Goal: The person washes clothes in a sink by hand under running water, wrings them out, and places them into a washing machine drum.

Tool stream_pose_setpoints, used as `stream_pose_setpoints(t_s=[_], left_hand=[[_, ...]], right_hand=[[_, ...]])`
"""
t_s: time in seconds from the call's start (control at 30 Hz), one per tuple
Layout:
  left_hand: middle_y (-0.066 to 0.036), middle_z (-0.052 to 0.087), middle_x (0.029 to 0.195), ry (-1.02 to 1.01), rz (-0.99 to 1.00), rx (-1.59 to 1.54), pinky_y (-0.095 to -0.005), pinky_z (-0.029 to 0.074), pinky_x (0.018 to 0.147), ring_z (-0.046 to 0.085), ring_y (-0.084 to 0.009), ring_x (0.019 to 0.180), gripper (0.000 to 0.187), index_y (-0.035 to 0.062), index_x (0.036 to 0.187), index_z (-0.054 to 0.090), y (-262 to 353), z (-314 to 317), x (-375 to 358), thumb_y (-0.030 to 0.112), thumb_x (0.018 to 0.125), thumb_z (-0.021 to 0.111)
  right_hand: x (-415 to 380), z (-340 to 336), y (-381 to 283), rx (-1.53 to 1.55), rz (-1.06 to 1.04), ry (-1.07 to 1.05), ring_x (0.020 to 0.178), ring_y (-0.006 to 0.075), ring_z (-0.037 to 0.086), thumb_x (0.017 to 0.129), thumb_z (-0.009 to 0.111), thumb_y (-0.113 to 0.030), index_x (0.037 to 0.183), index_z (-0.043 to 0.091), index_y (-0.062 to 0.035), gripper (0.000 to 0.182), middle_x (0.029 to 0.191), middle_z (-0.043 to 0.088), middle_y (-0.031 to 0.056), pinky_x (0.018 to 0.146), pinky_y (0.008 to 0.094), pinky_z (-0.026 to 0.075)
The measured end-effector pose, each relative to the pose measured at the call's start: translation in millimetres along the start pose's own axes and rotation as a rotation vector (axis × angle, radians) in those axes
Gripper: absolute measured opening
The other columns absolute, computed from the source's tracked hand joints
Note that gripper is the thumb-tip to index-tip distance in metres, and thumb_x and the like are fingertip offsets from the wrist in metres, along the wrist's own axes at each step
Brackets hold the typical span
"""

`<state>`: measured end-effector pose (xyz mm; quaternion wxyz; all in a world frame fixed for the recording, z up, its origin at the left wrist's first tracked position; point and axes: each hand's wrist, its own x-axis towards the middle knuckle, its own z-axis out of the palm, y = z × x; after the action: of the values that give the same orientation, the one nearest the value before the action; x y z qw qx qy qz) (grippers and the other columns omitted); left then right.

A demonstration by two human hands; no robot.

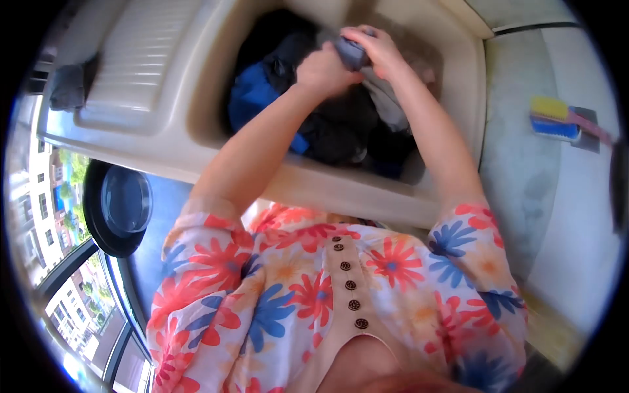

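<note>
My left hand [324,71] and my right hand [377,49] are close together over the basin of a beige laundry sink [196,98]. Between them they grip a bunched grey cloth [352,55]; its kind cannot be made out. My fingers are wrapped round it and partly hidden. Below, dark garments [334,137] fill the basin. A bright blue garment [252,95] lies at the basin's left side, and a light grey garment [386,101] lies under my right wrist.
Left of the basin is a ribbed washboard [141,56] with a dark grey cloth [67,85] at its outer edge. A round dark tub [124,200] stands below it by the window. On the right ledge lies a brush [553,120] with yellow and blue parts.
</note>
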<state>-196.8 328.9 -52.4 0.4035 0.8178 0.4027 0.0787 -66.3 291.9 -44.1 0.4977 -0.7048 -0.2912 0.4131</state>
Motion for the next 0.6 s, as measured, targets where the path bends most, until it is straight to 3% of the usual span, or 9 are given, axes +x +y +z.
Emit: stream_pose_setpoints(t_s=[0.07, 0.1, 0.13, 0.23, 0.3, 0.4, 0.5, 0.53, 0.6], left_hand=[[-0.018, 0.062, 0.089, 0.082, 0.083, 0.004, -0.0344, 0.047, 0.077, 0.061, -0.0296, 0.084, 0.087, -0.0022, 0.110, 0.050, 14.0, -19.9, -6.1, 0.056, 0.050, 0.074], [-0.017, 0.062, 0.089, 0.116, 0.153, -0.059, -0.0339, 0.047, 0.077, 0.061, -0.0283, 0.084, 0.090, -0.0019, 0.112, 0.049, 20.7, -26.5, -8.8, 0.058, 0.049, 0.074], [-0.017, 0.062, 0.089, 0.150, 0.224, -0.124, -0.0334, 0.048, 0.076, 0.061, -0.0269, 0.083, 0.093, -0.0017, 0.113, 0.048, 28.0, -33.8, -12.2, 0.059, 0.047, 0.075], [-0.015, 0.062, 0.087, 0.166, 0.347, -0.454, -0.0282, 0.048, 0.072, 0.061, -0.0200, 0.080, 0.073, -0.0010, 0.110, 0.050, 50.3, -65.6, -29.7, 0.042, 0.058, 0.077], [-0.013, 0.061, 0.089, 0.188, 0.497, -0.467, -0.0286, 0.047, 0.074, 0.060, -0.0216, 0.082, 0.069, -0.0011, 0.118, 0.044, 58.0, -105.7, -51.3, 0.035, 0.066, 0.072], [-0.009, 0.060, 0.083, 0.171, 0.474, -0.598, -0.0271, 0.046, 0.068, 0.057, -0.0173, 0.076, 0.067, -0.0018, 0.122, 0.042, 48.6, -159.8, -79.5, 0.020, 0.066, 0.072], [-0.007, 0.059, 0.083, 0.270, 0.558, -0.864, -0.0248, 0.046, 0.063, 0.056, -0.0128, 0.069, 0.062, -0.0058, 0.121, 0.040, 8.5, -195.0, -90.6, 0.009, 0.068, 0.069], [-0.014, 0.063, 0.084, 0.297, 0.643, -0.666, -0.0263, 0.049, 0.064, 0.062, -0.0191, 0.074, 0.068, -0.0044, 0.113, 0.048, -12.0, -208.9, -91.5, 0.041, 0.067, 0.070], [-0.010, 0.061, 0.081, 0.613, 0.512, -0.920, -0.0256, 0.048, 0.062, 0.059, -0.0157, 0.070, 0.055, -0.0053, 0.112, 0.048, -24.8, -244.4, -126.0, 0.025, 0.070, 0.068]], right_hand=[[-0.3, -29.6, 1.7, 0.515, 0.066, -0.160, 0.089, 0.0151, 0.056, 0.079, 0.061, -0.022, 0.092, 0.060, -0.0071, 0.019, 0.092, 0.060, 0.0026, 0.075, 0.0311, 0.046], [-12.9, -39.5, 2.4, 0.656, 0.117, -0.114, 0.095, 0.0168, 0.054, 0.080, 0.061, -0.025, 0.108, 0.053, -0.0063, 0.034, 0.097, 0.058, 0.0057, 0.080, 0.0316, 0.046], [-18.8, -48.6, 8.3, 0.726, 0.012, -0.139, 0.098, 0.0179, 0.053, 0.082, 0.058, -0.033, 0.117, 0.047, -0.0058, 0.045, 0.101, 0.056, 0.0078, 0.081, 0.0336, 0.046], [-50.6, -53.3, -19.3, 0.819, 0.027, -0.365, 0.105, 0.0203, 0.049, 0.085, 0.045, -0.050, 0.123, 0.042, -0.0063, 0.058, 0.115, 0.050, 0.0091, 0.089, 0.0365, 0.041], [-70.0, -40.5, -45.8, 0.916, 0.062, -0.410, 0.114, 0.0224, 0.044, 0.084, 0.038, -0.057, 0.128, 0.037, -0.0056, 0.069, 0.124, 0.045, 0.0091, 0.097, 0.0378, 0.033], [-62.7, -19.0, -74.5, 0.911, -0.068, -0.898, 0.118, 0.0228, 0.041, 0.084, 0.041, -0.054, 0.130, 0.035, -0.0052, 0.067, 0.126, 0.044, 0.0096, 0.097, 0.0385, 0.033], [-51.6, 35.6, -111.3, 0.677, -0.266, -0.697, 0.118, 0.0223, 0.041, 0.082, 0.051, -0.040, 0.124, 0.043, -0.0054, 0.055, 0.126, 0.045, 0.0100, 0.096, 0.0375, 0.034], [-28.2, 44.5, -110.0, 0.546, -0.383, -0.623, 0.119, 0.0219, 0.040, 0.082, 0.052, -0.034, 0.124, 0.042, -0.0048, 0.052, 0.127, 0.044, 0.0095, 0.097, 0.0369, 0.033], [33.4, 66.1, -104.8, 0.289, -0.616, -0.471, 0.121, 0.0212, 0.037, 0.082, 0.054, -0.024, 0.123, 0.041, -0.0035, 0.047, 0.128, 0.042, 0.0084, 0.099, 0.0357, 0.031]])
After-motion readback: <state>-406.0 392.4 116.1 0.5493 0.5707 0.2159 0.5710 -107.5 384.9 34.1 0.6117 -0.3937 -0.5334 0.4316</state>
